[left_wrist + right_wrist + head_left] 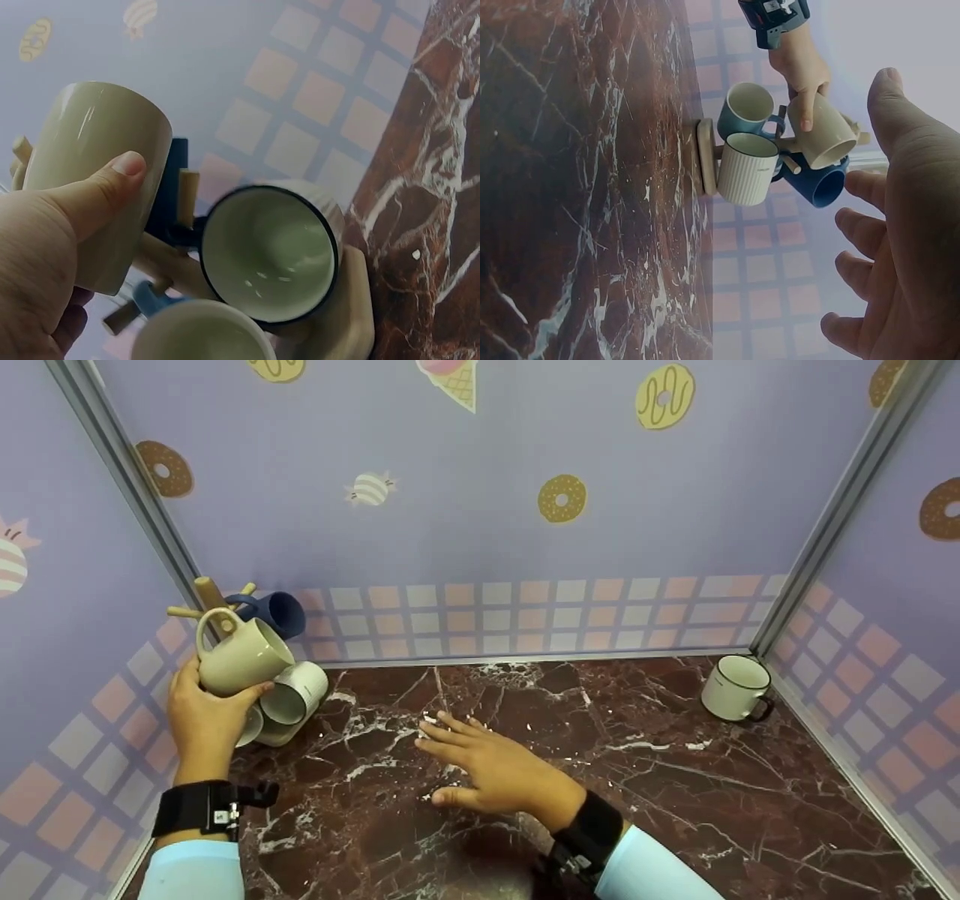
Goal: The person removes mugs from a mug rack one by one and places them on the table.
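Note:
A cream mug (pixel 244 657) is gripped by my left hand (pixel 206 716), thumb along its side, at a wooden mug rack (pixel 210 598). In the head view its handle loops up beside a peg. A dark blue mug (pixel 281 613) hangs behind it on the rack. Lower down hang a white ribbed mug with a dark rim (pixel 270 255) and a blue mug with a pale inside (pixel 748 109). My right hand (pixel 499 771) hovers over the marbled tabletop with its fingers spread and holds nothing.
A white enamel mug with a black rim and handle (pixel 736 688) stands at the far right of the tabletop (pixel 675 810). Purple patterned walls (pixel 480 547) close off the back and both sides. The rack's wooden base (pixel 352 315) sits in the left corner.

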Available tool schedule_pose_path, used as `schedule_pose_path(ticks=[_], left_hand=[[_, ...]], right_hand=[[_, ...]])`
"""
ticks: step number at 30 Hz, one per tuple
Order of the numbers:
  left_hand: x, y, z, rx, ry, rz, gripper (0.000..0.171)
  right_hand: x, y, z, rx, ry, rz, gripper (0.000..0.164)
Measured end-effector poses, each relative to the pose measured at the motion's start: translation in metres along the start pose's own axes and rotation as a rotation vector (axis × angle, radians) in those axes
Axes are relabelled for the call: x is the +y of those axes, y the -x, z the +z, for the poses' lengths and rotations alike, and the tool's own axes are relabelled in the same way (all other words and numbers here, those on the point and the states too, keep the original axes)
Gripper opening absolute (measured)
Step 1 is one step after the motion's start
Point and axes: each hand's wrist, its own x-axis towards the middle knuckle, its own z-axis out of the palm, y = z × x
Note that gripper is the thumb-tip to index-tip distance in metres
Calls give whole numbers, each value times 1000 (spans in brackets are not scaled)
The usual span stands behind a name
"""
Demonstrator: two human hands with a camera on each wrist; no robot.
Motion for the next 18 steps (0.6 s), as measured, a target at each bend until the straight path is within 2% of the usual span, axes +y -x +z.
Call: schedule_pose_path(ticks=[11,14,18], left_hand=[[31,28,1,27,41,55,108],[47,38,5,28,73,85,109],[73,54,18,-25,130,107,112]], right_hand=[[5,7,-13,49,-46,24,86],[9,11,-18,77,-55,48,85],[14,19,-25,110,-80,92,85]])
